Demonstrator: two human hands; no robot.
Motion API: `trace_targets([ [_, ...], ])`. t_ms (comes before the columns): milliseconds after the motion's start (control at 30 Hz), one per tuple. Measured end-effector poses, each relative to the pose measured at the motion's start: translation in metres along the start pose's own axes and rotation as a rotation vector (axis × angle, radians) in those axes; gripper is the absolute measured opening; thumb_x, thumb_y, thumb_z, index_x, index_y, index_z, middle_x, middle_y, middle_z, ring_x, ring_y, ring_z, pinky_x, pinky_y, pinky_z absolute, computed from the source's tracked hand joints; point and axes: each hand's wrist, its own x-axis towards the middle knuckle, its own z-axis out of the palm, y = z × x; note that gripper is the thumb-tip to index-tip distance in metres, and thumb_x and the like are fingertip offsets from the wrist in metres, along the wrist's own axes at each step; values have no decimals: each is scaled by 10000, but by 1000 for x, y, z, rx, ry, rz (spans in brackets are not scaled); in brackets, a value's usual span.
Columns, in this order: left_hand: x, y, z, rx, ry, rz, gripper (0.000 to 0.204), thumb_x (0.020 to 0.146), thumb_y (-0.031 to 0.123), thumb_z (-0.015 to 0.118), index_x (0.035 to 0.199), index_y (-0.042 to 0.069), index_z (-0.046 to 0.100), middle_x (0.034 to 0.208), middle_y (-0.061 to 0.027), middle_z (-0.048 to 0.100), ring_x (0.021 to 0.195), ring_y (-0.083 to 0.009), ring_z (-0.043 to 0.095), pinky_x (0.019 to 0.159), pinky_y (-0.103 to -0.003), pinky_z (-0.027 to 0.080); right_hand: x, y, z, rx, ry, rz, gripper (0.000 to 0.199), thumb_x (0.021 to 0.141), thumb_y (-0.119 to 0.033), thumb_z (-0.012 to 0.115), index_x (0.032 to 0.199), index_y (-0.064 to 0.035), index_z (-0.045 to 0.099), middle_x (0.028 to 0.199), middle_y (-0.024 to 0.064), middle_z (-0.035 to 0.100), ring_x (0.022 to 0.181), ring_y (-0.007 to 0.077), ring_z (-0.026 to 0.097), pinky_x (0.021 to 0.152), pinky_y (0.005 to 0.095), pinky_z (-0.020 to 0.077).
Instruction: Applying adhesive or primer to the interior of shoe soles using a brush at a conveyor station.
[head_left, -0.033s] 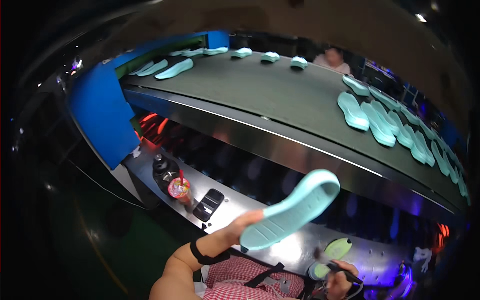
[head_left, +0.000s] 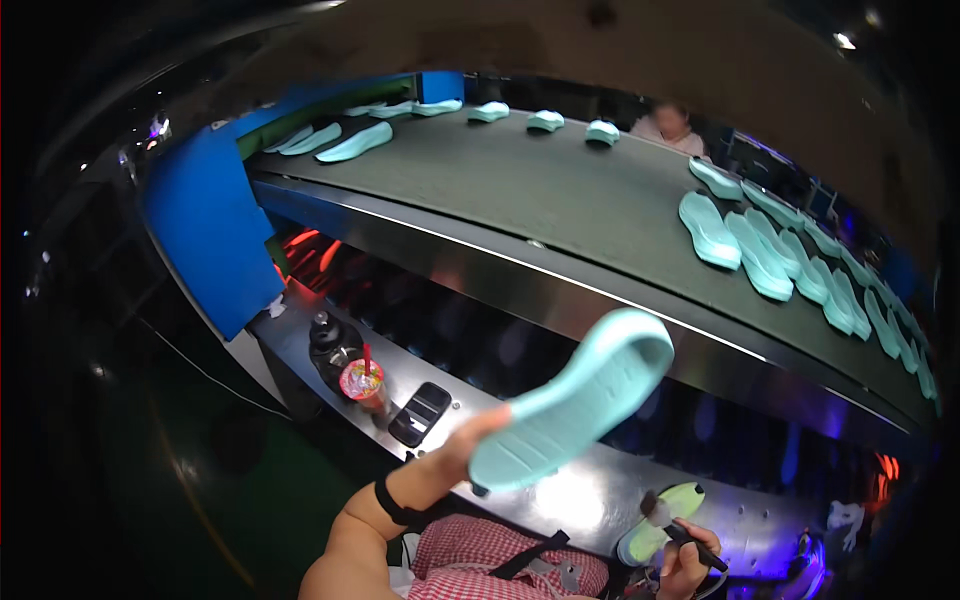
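My left hand (head_left: 470, 440) is closed on one end of a turquoise shoe sole (head_left: 570, 405), held tilted above the metal bench. The sole's hollow, raised-rim side shows. My right hand (head_left: 685, 565) is wrapped round the black handle of a brush (head_left: 680, 530); a thin cable or tube hangs from the handle's end. Its dark bristles sit over a yellow-green, sole-shaped piece (head_left: 683, 497) on the bench, partly hidden by brush and hand. Whether the bristles touch that piece, I cannot tell.
Beyond the bench runs a dark conveyor belt (head_left: 500, 190) carrying several turquoise soles (head_left: 710, 230). A black bottle (head_left: 330, 345), a drink cup with a red straw (head_left: 363, 385) and a black phone-like object (head_left: 420, 413) stand at left. A person (head_left: 668, 128) is behind the belt.
The sole in my left hand has risen slightly and shifted left. My right hand's brush has turned and moved a little, its bristles now showing more clearly.
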Motion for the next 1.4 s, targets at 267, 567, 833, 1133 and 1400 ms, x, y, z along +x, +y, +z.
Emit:
trace_targets([
  [267, 80, 216, -45, -537, 174, 1064, 805, 831, 610, 242, 1336, -13, 182, 1377, -235, 193, 1266, -412, 197, 1010, -580, 187, 36, 1, 30, 19, 144, -341, 232, 829, -64, 510, 1043, 26, 490, 1025, 207, 569, 430, 83, 411, 418, 178, 350],
  [567, 226, 58, 28, 1400, 294, 628, 601, 778, 258, 607, 1238, -41, 363, 1261, -203, 392, 1178, -283, 395, 950, -363, 350, 22, 20, 19, -171, 268, 79, 390, 907, -219, 443, 1169, 70, 455, 1082, 134, 535, 995, 181, 498, 839, 291, 405],
  [833, 308, 2, 83, 2159, 142, 436, 694, 804, 366, 516, 1342, 37, 225, 1363, -164, 276, 1220, -389, 293, 1012, -440, 242, 26, 18, 27, 104, 348, -250, 293, 701, 78, 582, 991, 83, 536, 946, 183, 602, 807, 200, 593, 696, 261, 481],
  [1133, 263, 19, 90, 1978, 194, 926, 227, 720, 276, 631, 753, 54, 597, 814, -79, 578, 864, -279, 493, 722, -383, 392, 5, 7, 11, 151, 421, -306, 227, 700, 74, 587, 926, 69, 579, 940, 170, 612, 875, 221, 588, 841, 306, 438],
  [1400, 123, -7, 55, 219, 199, 226, 395, 747, 41, 529, 1127, -13, 434, 1039, -109, 540, 942, -210, 540, 846, -318, 424, 24, 6, -15, 170, 484, -376, 212, 731, 63, 562, 942, 83, 584, 950, 154, 607, 886, 208, 576, 856, 289, 425],
])
